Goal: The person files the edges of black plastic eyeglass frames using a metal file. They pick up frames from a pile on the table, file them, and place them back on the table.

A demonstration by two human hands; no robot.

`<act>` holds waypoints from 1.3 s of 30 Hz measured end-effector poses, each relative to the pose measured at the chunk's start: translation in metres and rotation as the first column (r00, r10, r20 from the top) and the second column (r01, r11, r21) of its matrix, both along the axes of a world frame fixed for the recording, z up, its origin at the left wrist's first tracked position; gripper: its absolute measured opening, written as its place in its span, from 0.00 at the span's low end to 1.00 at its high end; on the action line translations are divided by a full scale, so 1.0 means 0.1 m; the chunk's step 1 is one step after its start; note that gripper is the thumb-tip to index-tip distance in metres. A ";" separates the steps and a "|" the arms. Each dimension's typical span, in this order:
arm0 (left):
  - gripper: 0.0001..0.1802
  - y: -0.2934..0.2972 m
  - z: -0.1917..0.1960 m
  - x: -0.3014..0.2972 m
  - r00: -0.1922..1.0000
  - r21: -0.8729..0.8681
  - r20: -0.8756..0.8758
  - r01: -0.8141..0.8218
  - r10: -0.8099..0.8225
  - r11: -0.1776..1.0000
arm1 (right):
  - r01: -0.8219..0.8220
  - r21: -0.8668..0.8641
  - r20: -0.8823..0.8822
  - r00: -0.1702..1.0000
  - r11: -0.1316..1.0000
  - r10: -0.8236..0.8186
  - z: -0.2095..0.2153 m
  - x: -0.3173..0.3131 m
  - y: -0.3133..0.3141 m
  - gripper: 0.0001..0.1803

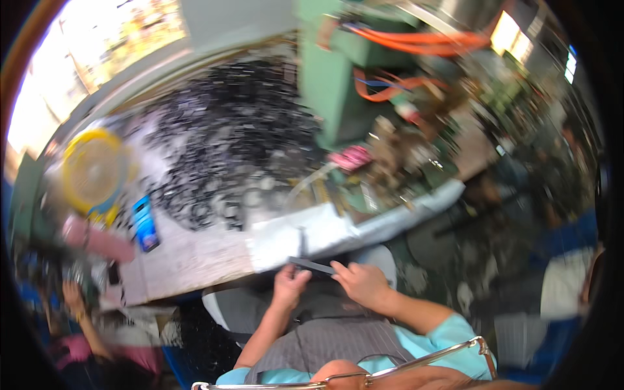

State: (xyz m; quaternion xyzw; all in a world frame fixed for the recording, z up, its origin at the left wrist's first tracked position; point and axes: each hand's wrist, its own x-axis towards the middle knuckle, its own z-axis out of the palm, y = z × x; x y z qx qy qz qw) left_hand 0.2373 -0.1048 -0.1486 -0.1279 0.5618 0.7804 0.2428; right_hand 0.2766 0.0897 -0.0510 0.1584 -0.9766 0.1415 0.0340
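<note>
Both of my hands hold one flat, dark metal strip (314,266) just in front of the workbench edge, over my lap. My left hand (290,283) pinches its left end. My right hand (359,281) grips its right end from above. The picture is blurred, so the strip's exact shape is unclear. Beyond my hands lies a large heap of small dark metal parts (224,153) spread over the pale workbench (195,257).
A green machine (338,84) with orange hoses stands behind the bench. A yellow round fan (96,170), a blue phone (145,224) and a pink bottle (97,239) lie at the left. Another person (81,325) sits at the lower left. A pink object (351,156) rests near the machine.
</note>
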 end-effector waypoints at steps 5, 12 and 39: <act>0.11 0.05 -0.06 -0.05 0.996 -0.066 -0.076 0.030 -0.035 0.997 | 0.006 -0.104 -0.114 0.993 0.995 -0.018 -0.19 -0.05 0.08 0.18; 0.24 -0.02 -0.13 -0.01 0.998 0.177 -0.037 -0.040 0.048 0.983 | -0.028 -0.073 -0.102 0.995 0.997 0.021 -0.27 -0.11 0.02 0.19; 0.25 0.02 -0.23 0.01 0.990 0.107 -0.140 0.016 0.000 0.994 | -0.071 -0.027 -0.073 0.995 0.997 0.069 -0.09 0.13 -0.10 0.35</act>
